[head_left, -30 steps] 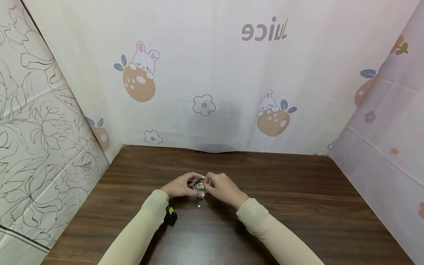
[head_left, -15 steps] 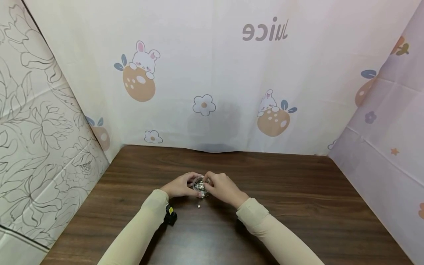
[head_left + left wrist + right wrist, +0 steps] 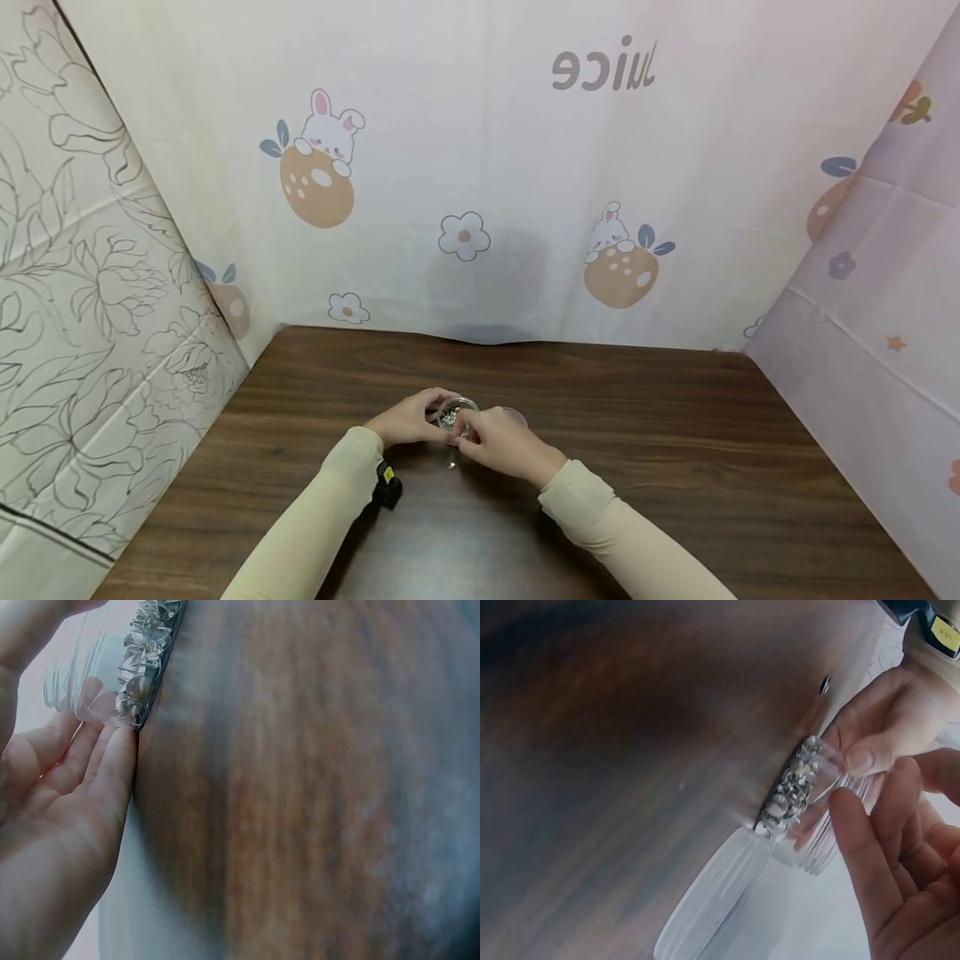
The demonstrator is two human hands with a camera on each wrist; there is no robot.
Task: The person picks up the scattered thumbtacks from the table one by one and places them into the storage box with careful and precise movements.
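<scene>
A clear threaded plastic jar (image 3: 457, 403) stands open on the table, its bottom layered with small shiny silver pieces (image 3: 789, 791). My left hand (image 3: 411, 419) holds the jar from the left, thumb in front and fingers behind. In the left wrist view, the fingers (image 3: 112, 754) touch its clear wall. My right hand (image 3: 501, 442) is at the jar's near right side, with thumb and forefinger close together. Whether a small piece is between those fingertips is hidden. One loose silver piece (image 3: 452, 466) lies on the table in front of the jar.
A clear round lid (image 3: 712, 900) lies on the table beside the jar, partly behind my right hand in the head view. The brown wooden table (image 3: 637, 408) is bordered by printed cloth at the back and sides. A black wrist camera (image 3: 387, 486) sits under my left wrist.
My right hand has drawn from over the jar's mouth toward the front, uncovering part of the lid behind it. The left hand and the jar stay in place.
</scene>
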